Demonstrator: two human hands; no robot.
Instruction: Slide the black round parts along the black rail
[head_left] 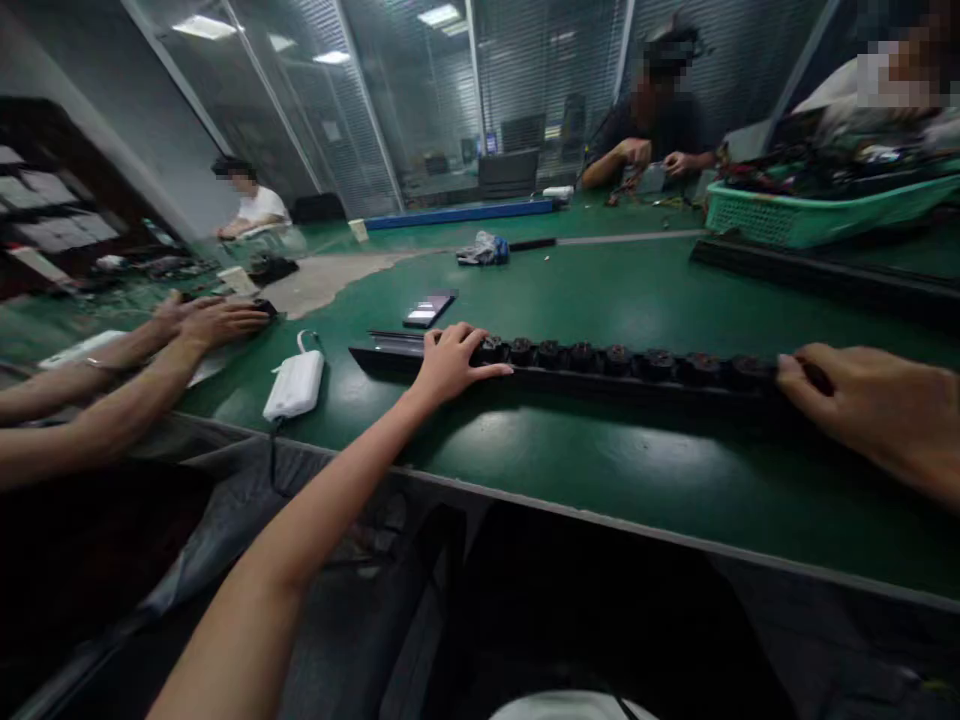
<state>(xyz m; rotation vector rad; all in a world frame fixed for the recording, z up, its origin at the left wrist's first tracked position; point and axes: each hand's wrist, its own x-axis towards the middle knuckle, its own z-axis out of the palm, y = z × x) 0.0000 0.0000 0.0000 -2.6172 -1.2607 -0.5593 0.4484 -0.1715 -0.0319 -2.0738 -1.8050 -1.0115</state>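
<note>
A long black strip (637, 385) lies across the green table before me. It looks like a power strip, with a row of several round socket-like pieces set in its channel. Near its left end my left hand (454, 362) grips it, fingers over the far side and thumb along the near side. At the other end my right hand (870, 405) has its thumb and bent fingers closed on the strip; part of that end is hidden by the hand and in shadow.
A phone-like dark slab (430, 309) lies behind the strip, and a white power bank (295, 384) with a cable sits left. A co-worker's hands (214, 322) rest further left. Farther back are a crumpled cloth-like bundle (484, 249), a blue bar (465, 214) and a green basket (795, 218).
</note>
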